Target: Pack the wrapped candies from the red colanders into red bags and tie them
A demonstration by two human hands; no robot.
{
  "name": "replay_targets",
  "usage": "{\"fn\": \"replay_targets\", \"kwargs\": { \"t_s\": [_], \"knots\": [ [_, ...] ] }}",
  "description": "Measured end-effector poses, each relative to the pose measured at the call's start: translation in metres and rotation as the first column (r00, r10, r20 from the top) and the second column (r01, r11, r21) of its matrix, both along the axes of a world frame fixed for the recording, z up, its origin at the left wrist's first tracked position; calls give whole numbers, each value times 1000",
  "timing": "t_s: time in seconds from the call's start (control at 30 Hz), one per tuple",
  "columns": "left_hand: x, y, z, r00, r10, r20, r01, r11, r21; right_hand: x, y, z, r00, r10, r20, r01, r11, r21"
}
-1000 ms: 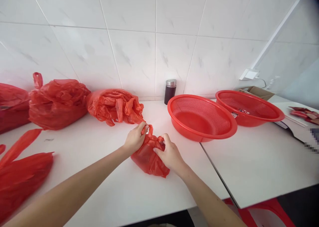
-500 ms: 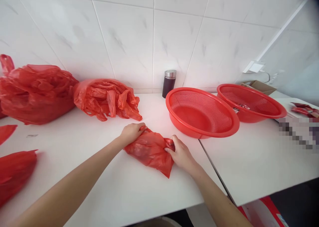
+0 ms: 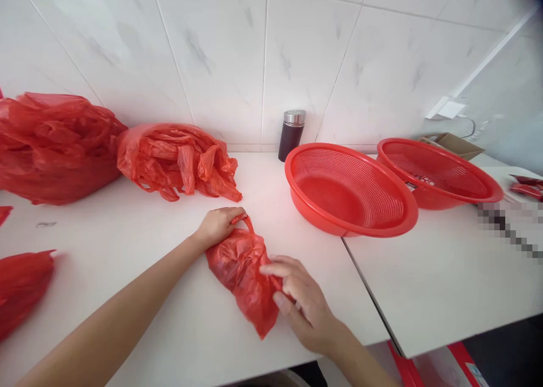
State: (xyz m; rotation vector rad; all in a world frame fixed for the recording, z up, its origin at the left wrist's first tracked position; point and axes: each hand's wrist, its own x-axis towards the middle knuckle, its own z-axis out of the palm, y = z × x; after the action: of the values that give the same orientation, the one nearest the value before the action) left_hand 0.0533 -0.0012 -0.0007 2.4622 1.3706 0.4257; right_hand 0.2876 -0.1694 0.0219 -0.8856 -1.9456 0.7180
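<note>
A red plastic bag (image 3: 244, 271) with something inside lies on the white table in front of me. My left hand (image 3: 218, 227) is closed on the bag's upper left end, pinching its handle. At the bag's right side, my right hand (image 3: 303, 299) has its fingers partly spread, with a red strip of the bag caught between thumb and fingers. The contents show only as dark patches through the thin plastic.
A bundle of empty red bags (image 3: 178, 160) and a larger heap of red plastic (image 3: 55, 149) sit at the back left. Another red bag (image 3: 25, 285) lies at the left edge. A dark flask (image 3: 291, 135) stands by the wall, beside a red colander (image 3: 335, 200) and a second colander (image 3: 441, 172).
My right hand has moved down and nearer to me, its fingers loosening. The bag has turned and bunched, its lower corner now closer to the front edge. My left hand keeps its hold.
</note>
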Motion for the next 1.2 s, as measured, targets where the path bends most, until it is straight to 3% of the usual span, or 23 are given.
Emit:
{"fn": "replay_targets", "kwargs": {
  "t_s": [0.13,0.37,0.5,0.6,0.67,0.73,0.8,0.87,0.9,1.07,1.2],
  "knots": [
    [-9,7,6,994,39,98,-32,997,-66,-9,-18,6,993,15,-113,-28,993,-111],
    [-19,4,17,980,80,184,-34,971,-237,27,-35,-10,992,-99,-72,64,920,-386],
    [-19,-8,40,973,81,215,-3,940,-342,36,-25,-5,971,-206,-124,127,876,-465],
    [-18,-19,66,969,116,216,-42,946,-320,34,-12,5,941,-303,-153,202,861,-467],
    [-11,-29,80,959,171,227,-116,965,-233,31,-4,11,917,-357,-176,240,849,-470],
    [1,-40,86,968,115,224,-99,992,-80,27,3,15,901,-363,-236,220,854,-472],
    [16,-52,84,987,-110,114,103,992,66,22,7,19,889,-337,-311,172,874,-455],
    [31,-61,76,943,-330,-47,333,939,84,18,10,23,865,-335,-373,158,888,-432],
    [37,-65,71,918,-383,-99,390,919,60,16,11,25,843,-350,-408,164,891,-423],
    [43,-87,60,933,-333,-135,334,943,-17,-4,10,45,683,-375,-627,163,915,-369],
    [12,-114,84,970,-218,-109,211,975,-76,-27,9,61,763,-316,-563,208,946,-249]
  ]
}}
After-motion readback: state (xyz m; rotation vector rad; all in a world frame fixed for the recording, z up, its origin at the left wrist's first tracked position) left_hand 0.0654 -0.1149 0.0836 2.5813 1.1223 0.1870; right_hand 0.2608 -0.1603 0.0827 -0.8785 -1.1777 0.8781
